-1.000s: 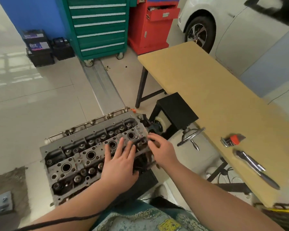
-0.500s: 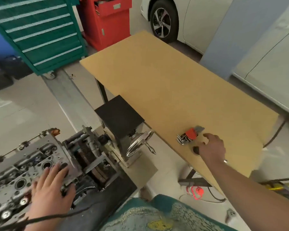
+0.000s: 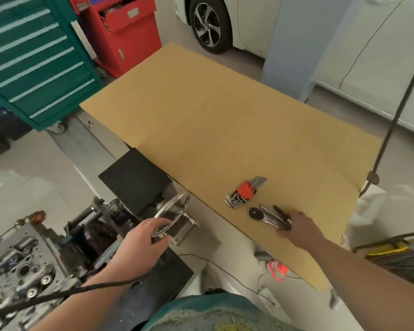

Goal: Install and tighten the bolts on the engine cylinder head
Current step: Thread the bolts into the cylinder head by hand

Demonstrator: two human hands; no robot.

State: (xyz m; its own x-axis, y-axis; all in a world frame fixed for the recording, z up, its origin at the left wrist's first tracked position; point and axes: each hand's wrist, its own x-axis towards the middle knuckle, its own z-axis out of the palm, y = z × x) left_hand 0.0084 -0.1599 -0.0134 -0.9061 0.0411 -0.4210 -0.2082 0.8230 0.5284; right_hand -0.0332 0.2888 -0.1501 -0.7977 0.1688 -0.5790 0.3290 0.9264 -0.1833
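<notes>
The right hand (image 3: 301, 229) lies on the near edge of the wooden table (image 3: 201, 120), its fingers curling over the handle end of the ratchet wrench (image 3: 269, 218); whether they have closed fully round it cannot be told, since the hand hides that end. From the hand the wrench runs away to the left, its long axis lying roughly along the table's near edge, round head furthest from the fingers; so the tool seems set to come up handle-first. Just beyond the wrench head, further onto the table, sits the hex key set (image 3: 245, 192) in its red holder, apart from the wrench.

The left hand (image 3: 141, 247) is off the table's near-left side, fingers curled round the rim of the chrome handwheel (image 3: 172, 215) on the engine stand; it is well apart from the wrench, so the right hand is plainly the nearer one.

The cylinder head (image 3: 17, 275) lies far left of the table, low in view, bolt holes facing up; the wrench must likely travel that way across the body.
</notes>
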